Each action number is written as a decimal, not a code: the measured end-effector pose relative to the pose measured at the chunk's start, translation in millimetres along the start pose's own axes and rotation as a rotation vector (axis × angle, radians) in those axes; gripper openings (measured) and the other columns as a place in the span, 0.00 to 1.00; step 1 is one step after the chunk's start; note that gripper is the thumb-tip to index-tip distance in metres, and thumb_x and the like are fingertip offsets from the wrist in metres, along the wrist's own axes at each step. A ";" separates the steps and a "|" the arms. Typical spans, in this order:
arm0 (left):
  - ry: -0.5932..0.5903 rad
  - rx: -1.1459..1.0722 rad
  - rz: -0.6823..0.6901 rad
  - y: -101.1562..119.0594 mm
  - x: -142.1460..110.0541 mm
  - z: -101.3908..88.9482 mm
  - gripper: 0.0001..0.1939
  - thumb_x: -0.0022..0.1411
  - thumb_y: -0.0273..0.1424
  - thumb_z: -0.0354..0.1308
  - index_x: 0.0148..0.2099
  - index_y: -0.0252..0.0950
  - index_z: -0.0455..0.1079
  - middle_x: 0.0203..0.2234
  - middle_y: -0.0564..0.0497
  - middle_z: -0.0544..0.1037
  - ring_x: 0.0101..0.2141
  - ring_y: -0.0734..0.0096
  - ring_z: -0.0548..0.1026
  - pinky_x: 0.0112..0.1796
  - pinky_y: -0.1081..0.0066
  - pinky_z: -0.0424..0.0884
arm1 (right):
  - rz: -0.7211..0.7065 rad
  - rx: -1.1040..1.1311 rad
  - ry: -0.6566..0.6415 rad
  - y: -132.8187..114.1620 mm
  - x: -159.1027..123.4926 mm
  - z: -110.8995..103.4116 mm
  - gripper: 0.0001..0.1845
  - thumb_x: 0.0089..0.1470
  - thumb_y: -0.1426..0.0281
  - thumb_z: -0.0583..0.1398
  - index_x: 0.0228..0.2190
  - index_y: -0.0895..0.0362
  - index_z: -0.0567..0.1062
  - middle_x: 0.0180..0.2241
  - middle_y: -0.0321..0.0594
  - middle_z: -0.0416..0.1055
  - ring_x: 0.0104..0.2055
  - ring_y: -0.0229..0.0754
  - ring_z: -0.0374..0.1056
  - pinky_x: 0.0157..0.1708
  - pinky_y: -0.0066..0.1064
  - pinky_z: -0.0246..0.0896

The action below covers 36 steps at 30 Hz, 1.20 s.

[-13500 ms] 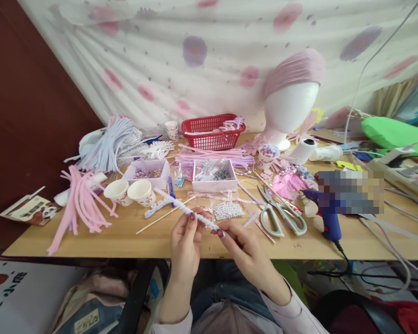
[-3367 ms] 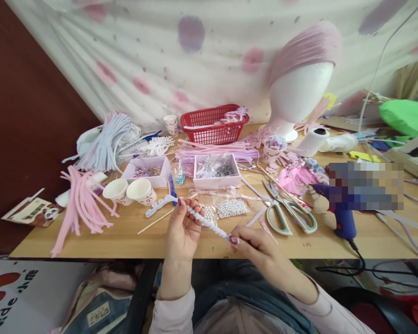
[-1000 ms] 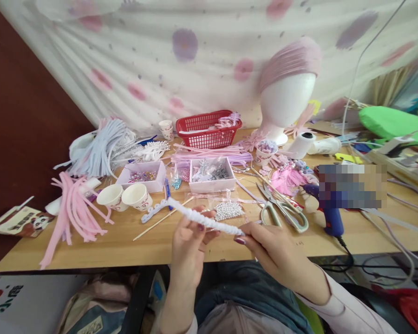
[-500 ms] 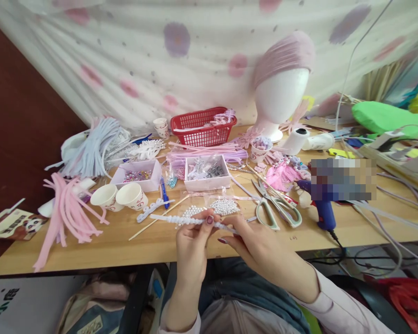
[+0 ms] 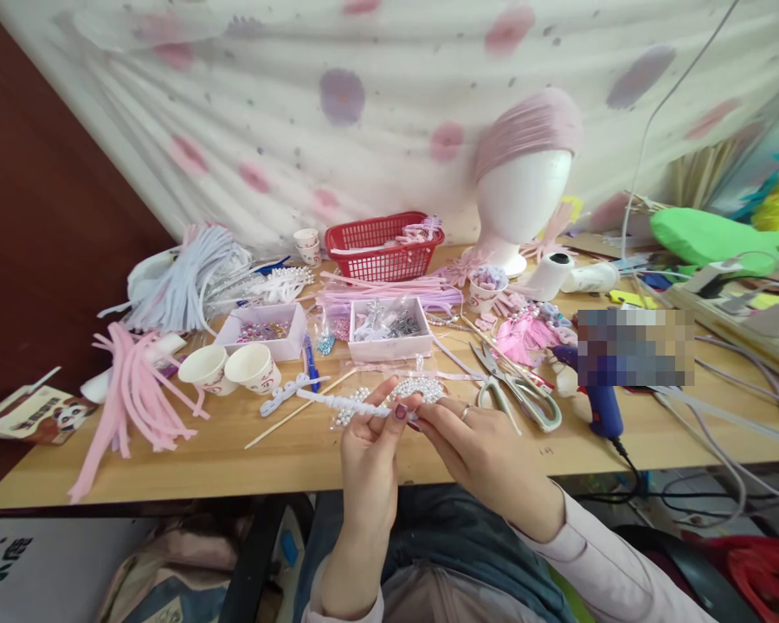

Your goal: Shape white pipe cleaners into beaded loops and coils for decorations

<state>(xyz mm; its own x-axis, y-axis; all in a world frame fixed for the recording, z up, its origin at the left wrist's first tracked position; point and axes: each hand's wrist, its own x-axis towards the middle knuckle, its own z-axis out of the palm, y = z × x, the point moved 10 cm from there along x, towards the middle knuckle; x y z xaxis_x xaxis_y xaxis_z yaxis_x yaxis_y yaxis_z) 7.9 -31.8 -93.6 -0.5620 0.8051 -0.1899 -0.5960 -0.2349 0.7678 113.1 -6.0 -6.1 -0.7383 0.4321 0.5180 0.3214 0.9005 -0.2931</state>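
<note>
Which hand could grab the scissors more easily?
Probably the right hand. It is nearer the scissors, which lie on the table just beyond it. The left hand is farther off and pinches the white twisted stick, which both hands grip.

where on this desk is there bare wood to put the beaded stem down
Bare wood runs along the near edge of the table, between the pink pipe cleaners and the left hand, and again in front of the scissors and glue gun. Behind the paper cups, around the red basket, it is crowded.

Fuzzy white pipe cleaner (image 5: 344, 401), glossy pearl beads (image 5: 421, 387), matt wooden table (image 5: 247, 454).
</note>
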 end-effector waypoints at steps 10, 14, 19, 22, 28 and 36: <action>-0.181 -0.153 -0.031 2.7 10.9 10.8 0.19 0.46 0.33 0.74 0.42 0.37 0.76 0.24 0.53 0.81 0.31 0.68 0.80 0.32 0.73 0.74 | 0.621 1.396 -0.389 18.6 -18.9 66.0 0.22 0.59 0.49 0.57 0.34 0.56 0.66 0.17 0.23 0.49 0.15 0.30 0.41 0.14 0.23 0.39; -0.118 -0.364 -0.060 13.2 20.2 13.3 0.14 0.58 0.35 0.66 0.46 0.36 0.73 0.30 0.52 0.79 0.28 0.73 0.77 0.31 0.71 0.75 | 0.544 1.125 -0.258 25.6 -16.5 54.6 0.16 0.62 0.55 0.55 0.36 0.56 0.65 0.23 0.28 0.54 0.23 0.33 0.47 0.21 0.25 0.45; -0.040 -0.581 0.034 46.6 29.3 15.2 0.20 0.73 0.40 0.42 0.40 0.33 0.70 0.20 0.57 0.67 0.15 0.83 0.61 0.15 0.81 0.59 | 0.454 0.795 -0.298 15.8 -14.3 45.6 0.12 0.65 0.64 0.50 0.33 0.56 0.67 0.26 0.32 0.58 0.28 0.37 0.54 0.29 0.29 0.50; -0.042 -0.603 0.076 60.0 29.9 17.5 0.21 0.73 0.40 0.42 0.31 0.35 0.64 0.16 0.61 0.56 0.12 0.84 0.52 0.11 0.81 0.48 | 0.447 0.785 -0.333 8.7 -14.9 45.5 0.12 0.66 0.65 0.48 0.33 0.55 0.66 0.25 0.32 0.58 0.28 0.37 0.54 0.29 0.29 0.51; -0.053 -0.587 0.029 43.2 21.9 24.6 0.18 0.72 0.40 0.44 0.31 0.36 0.63 0.18 0.59 0.60 0.14 0.82 0.58 0.15 0.81 0.57 | 0.407 0.753 -0.230 6.8 -8.2 43.7 0.12 0.65 0.65 0.49 0.33 0.56 0.67 0.28 0.34 0.62 0.31 0.39 0.59 0.32 0.29 0.54; -0.018 -0.517 -0.052 16.9 12.6 26.4 0.22 0.67 0.51 0.47 0.34 0.36 0.63 0.19 0.61 0.58 0.13 0.84 0.46 0.13 0.81 0.45 | 0.332 0.565 -0.152 1.0 -5.3 42.3 0.11 0.63 0.71 0.48 0.28 0.55 0.63 0.26 0.36 0.64 0.29 0.40 0.59 0.29 0.29 0.52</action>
<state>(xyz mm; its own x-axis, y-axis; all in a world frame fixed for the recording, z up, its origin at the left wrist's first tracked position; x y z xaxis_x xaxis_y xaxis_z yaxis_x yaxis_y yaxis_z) 5.9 -11.3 -66.9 -0.5167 0.8312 -0.2054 -0.8311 -0.4291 0.3538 92.2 -9.4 -43.1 -0.7422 0.6325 0.2214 0.2165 0.5389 -0.8140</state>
